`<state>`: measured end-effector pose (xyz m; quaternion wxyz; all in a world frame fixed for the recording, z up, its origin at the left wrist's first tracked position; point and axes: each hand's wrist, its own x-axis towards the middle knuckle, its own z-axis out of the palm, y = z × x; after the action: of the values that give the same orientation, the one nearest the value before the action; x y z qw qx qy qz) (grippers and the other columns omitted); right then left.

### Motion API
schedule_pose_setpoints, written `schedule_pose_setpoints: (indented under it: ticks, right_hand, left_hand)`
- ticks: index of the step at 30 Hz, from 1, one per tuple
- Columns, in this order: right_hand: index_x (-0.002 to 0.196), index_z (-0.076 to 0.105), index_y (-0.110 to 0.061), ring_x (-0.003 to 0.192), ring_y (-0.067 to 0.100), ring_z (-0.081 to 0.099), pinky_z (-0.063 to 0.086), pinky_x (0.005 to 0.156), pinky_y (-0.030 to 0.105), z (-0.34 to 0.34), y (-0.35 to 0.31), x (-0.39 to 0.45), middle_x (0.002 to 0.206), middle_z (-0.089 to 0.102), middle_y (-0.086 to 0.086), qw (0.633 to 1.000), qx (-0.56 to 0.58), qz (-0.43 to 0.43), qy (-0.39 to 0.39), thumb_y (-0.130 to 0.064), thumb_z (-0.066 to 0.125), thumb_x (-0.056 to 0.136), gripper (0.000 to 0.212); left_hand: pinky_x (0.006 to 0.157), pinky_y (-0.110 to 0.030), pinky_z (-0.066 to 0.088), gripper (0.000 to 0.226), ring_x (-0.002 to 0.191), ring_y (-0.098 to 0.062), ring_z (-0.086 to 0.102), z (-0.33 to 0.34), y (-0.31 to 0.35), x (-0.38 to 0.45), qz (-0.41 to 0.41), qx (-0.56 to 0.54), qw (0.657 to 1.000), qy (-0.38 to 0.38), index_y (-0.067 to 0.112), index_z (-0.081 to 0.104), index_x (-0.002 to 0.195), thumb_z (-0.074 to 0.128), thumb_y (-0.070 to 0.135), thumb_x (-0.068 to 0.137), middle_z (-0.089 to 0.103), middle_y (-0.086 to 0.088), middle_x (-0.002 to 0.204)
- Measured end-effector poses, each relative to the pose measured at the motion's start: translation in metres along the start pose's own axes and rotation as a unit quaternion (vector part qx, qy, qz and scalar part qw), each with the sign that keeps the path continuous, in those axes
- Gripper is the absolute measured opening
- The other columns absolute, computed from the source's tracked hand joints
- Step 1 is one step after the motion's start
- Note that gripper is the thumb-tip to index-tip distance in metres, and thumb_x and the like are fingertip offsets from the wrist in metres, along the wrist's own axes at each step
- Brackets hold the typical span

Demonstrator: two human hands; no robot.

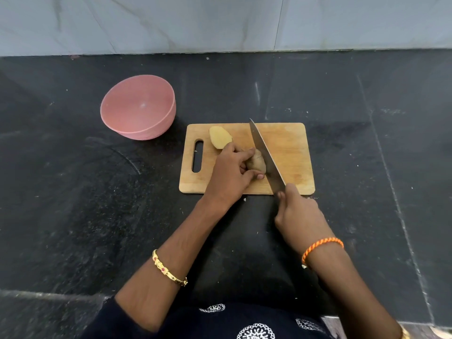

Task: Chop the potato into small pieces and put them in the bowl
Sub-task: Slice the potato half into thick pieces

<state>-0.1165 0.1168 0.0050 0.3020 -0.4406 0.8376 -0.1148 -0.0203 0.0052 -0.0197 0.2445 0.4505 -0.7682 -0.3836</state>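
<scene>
Nearest to us is the dark blue garment with white round prints (254, 329), and from it our two bare forearms reach forward over the black speckled stone counter (73, 216). A gold bangle with small red stones (168, 269) sits on our left forearm, and a twisted orange thread band (321, 247) circles our right wrist.

Our right hand (299, 216) is at the near edge of the rectangular wooden chopping board with a slot handle (291, 152). Its fingers are curled tight round the handle of the long steel kitchen knife (265, 155), which the hand hides almost entirely. The blade runs away from us and to the left across the board, its tip near the far edge, and lies against the right side of the brown-skinned potato half (256, 163).

Our left hand (230, 172) pinches that half from the left, thumb at its near end and fingers curled over its far end, holding it down on the middle of the board. Whether the blade has entered the flesh we cannot tell.

Just beyond our left fingers, toward the far left part of the board beside the slot, lies the other potato half with pale yellow cut face up (220, 137).

Farther left, off the board and apart from it, stands the round pink plastic bowl (139, 106), upright on the counter. Behind everything rises the pale grey marbled tile wall (220, 23).
</scene>
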Motion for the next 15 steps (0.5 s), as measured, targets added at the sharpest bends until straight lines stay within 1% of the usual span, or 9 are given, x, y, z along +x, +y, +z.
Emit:
schedule_pose_setpoints:
  ticks: [2,4,5,6,8,9,11,15]
  right_hand:
    - [0.093,0.03,-0.019,0.072,0.03,0.049,0.044,0.067,0.037,0.001,0.005,-0.008,0.07,0.043,0.006,1.0,-0.001,0.007,-0.009,-0.031,0.029,0.101,0.014]
    - [0.091,0.034,-0.019,0.074,0.032,0.054,0.047,0.069,0.039,-0.004,0.009,-0.012,0.076,0.05,0.011,1.0,0.014,0.008,-0.014,-0.032,0.03,0.1,0.016]
    - [0.088,0.036,-0.018,0.072,0.031,0.054,0.047,0.068,0.037,-0.009,0.011,-0.013,0.078,0.051,0.013,1.0,0.03,0.003,-0.006,-0.031,0.032,0.1,0.018]
    - [0.084,0.038,-0.018,0.067,0.027,0.052,0.044,0.062,0.033,-0.015,0.012,-0.013,0.077,0.051,0.012,0.999,0.045,-0.006,0.006,-0.03,0.033,0.1,0.02]
    - [0.073,0.036,-0.018,0.058,0.018,0.045,0.032,0.05,0.027,-0.026,0.011,-0.01,0.07,0.049,0.008,0.997,0.069,-0.026,0.037,-0.028,0.035,0.1,0.029]
    - [0.07,0.036,-0.018,0.057,0.018,0.045,0.028,0.047,0.024,-0.031,0.01,-0.007,0.068,0.048,0.008,0.995,0.082,-0.033,0.047,-0.028,0.035,0.1,0.031]
    - [0.071,0.038,-0.016,0.056,0.021,0.046,0.028,0.045,0.025,-0.035,0.007,0.002,0.068,0.049,0.009,0.993,0.101,-0.036,0.05,-0.028,0.036,0.1,0.031]
    - [0.067,0.035,-0.02,0.057,0.015,0.043,0.027,0.047,0.025,-0.031,0.002,0.014,0.066,0.047,0.005,0.994,0.094,-0.037,0.031,-0.026,0.036,0.1,0.034]
  left_hand:
    - [0.085,-0.019,0.048,0.06,0.082,-0.01,0.052,0.0,-0.001,0.001,-0.001,0.005,1.0,-0.003,0.008,0.056,0.127,0.079,0.014,0.072,0.045,0.005,0.095]
    - [0.086,-0.022,0.049,0.06,0.083,-0.012,0.053,0.0,-0.001,0.0,-0.003,0.004,1.0,-0.004,0.008,0.056,0.127,0.079,0.014,0.072,0.046,0.004,0.095]
    - [0.087,-0.024,0.049,0.06,0.084,-0.013,0.053,0.0,-0.001,0.001,-0.004,0.003,1.0,-0.004,0.008,0.056,0.127,0.078,0.014,0.072,0.047,0.003,0.095]
    - [0.087,-0.025,0.049,0.059,0.084,-0.013,0.054,0.001,-0.001,0.001,-0.005,0.002,1.0,-0.004,0.008,0.056,0.127,0.079,0.014,0.072,0.047,0.003,0.095]
    - [0.088,-0.024,0.048,0.059,0.084,-0.014,0.054,0.001,-0.001,0.001,-0.013,-0.007,1.0,-0.004,0.007,0.056,0.126,0.079,0.013,0.072,0.047,0.003,0.095]
    - [0.087,-0.023,0.048,0.059,0.084,-0.013,0.053,0.001,-0.001,0.001,-0.017,-0.012,1.0,-0.003,0.007,0.057,0.126,0.079,0.012,0.071,0.047,0.003,0.094]
    - [0.087,-0.021,0.047,0.059,0.084,-0.013,0.054,0.0,-0.001,0.001,-0.021,-0.017,1.0,-0.003,0.007,0.057,0.125,0.08,0.012,0.07,0.048,0.003,0.094]
    - [0.085,-0.02,0.047,0.058,0.084,-0.013,0.054,0.0,-0.001,0.002,-0.021,-0.015,1.0,0.0,0.007,0.058,0.124,0.08,0.012,0.07,0.051,0.0,0.096]
